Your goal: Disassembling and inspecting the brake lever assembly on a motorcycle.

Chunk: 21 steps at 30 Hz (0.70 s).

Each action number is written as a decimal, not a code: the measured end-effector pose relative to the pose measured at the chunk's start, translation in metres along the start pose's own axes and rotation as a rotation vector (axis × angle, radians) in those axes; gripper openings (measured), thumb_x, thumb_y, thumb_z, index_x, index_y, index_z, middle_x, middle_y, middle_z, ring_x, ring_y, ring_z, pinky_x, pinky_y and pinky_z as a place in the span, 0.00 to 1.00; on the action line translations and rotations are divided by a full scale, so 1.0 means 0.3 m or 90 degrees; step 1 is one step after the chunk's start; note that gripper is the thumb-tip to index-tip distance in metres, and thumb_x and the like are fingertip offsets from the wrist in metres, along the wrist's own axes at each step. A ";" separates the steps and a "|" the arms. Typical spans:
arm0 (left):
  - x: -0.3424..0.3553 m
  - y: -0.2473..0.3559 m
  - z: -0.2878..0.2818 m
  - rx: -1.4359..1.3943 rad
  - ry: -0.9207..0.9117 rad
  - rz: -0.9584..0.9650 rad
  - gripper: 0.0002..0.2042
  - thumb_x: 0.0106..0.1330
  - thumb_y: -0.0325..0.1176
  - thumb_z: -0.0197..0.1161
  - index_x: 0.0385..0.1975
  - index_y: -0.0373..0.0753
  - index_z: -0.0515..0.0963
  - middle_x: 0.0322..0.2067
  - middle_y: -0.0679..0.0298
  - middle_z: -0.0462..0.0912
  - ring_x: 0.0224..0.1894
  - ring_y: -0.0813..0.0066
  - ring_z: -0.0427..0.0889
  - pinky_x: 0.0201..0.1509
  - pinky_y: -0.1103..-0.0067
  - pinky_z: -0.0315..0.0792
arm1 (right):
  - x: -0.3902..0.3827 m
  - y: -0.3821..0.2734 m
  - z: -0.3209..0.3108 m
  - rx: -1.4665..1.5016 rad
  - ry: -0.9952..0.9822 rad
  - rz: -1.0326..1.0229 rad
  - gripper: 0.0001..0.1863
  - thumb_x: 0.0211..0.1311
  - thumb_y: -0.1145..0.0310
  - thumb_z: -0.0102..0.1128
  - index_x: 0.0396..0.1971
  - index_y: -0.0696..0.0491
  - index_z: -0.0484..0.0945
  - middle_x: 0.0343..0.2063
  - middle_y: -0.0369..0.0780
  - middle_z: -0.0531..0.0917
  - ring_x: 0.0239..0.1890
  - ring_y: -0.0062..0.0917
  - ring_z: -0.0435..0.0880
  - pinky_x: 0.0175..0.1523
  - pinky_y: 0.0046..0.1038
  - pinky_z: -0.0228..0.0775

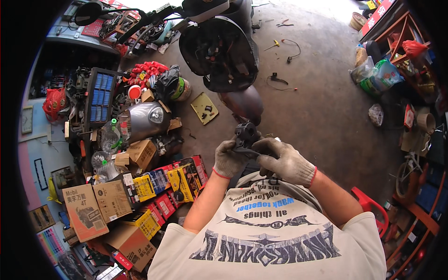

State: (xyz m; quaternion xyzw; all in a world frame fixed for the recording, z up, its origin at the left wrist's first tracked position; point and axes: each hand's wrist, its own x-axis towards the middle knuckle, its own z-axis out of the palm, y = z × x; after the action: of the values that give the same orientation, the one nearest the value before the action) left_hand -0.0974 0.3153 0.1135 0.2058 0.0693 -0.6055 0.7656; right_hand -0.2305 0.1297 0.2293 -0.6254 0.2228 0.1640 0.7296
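Observation:
In front of my chest I hold a black moulded part (246, 135) with round openings at its upper end. My left hand (229, 158), in a grey knit work glove with a red cuff, is closed round its left side. My gloved right hand (285, 162) pinches its lower right side with bent fingers; the fingertips are partly hidden. Just beyond is a scooter whose opened front (217, 53) shows wiring inside. Its dark front fender (242, 103) reaches toward my hands.
A yellow tray (199, 103) with small black parts lies left of the fender. On the floor are a yellow-handled screwdriver (272, 45), pliers (284, 24) and a cable piece (279, 79). Stacked cardboard boxes (85, 212) crowd the left; a red stool (372, 210) stands right.

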 end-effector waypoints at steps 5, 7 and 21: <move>0.015 -0.023 0.007 -0.022 0.018 0.010 0.37 0.60 0.45 0.57 0.68 0.29 0.64 0.64 0.46 0.72 0.67 0.52 0.72 0.72 0.59 0.65 | -0.005 -0.011 0.006 0.030 -0.021 -0.001 0.27 0.68 0.65 0.55 0.63 0.62 0.69 0.41 0.42 0.82 0.42 0.23 0.85 0.51 0.29 0.77; 0.019 -0.023 0.007 -0.027 0.019 0.010 0.37 0.60 0.45 0.57 0.68 0.28 0.64 0.64 0.46 0.72 0.67 0.51 0.71 0.72 0.59 0.65 | -0.003 -0.003 0.004 0.031 -0.019 -0.019 0.27 0.68 0.65 0.55 0.64 0.62 0.69 0.41 0.42 0.83 0.42 0.23 0.85 0.51 0.29 0.77; 0.010 0.038 0.024 0.179 0.107 0.100 0.29 0.68 0.42 0.60 0.68 0.38 0.66 0.57 0.56 0.78 0.61 0.60 0.77 0.69 0.64 0.68 | 0.114 0.230 -0.181 0.124 0.019 0.068 0.15 0.67 0.74 0.55 0.52 0.61 0.81 0.38 0.37 0.87 0.36 0.16 0.81 0.43 0.20 0.74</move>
State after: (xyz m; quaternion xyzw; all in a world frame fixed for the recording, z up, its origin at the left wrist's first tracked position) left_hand -0.0866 0.3117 0.1215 0.3654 0.0317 -0.5283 0.7658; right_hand -0.2438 0.0862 0.1470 -0.5413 0.2817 0.1708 0.7736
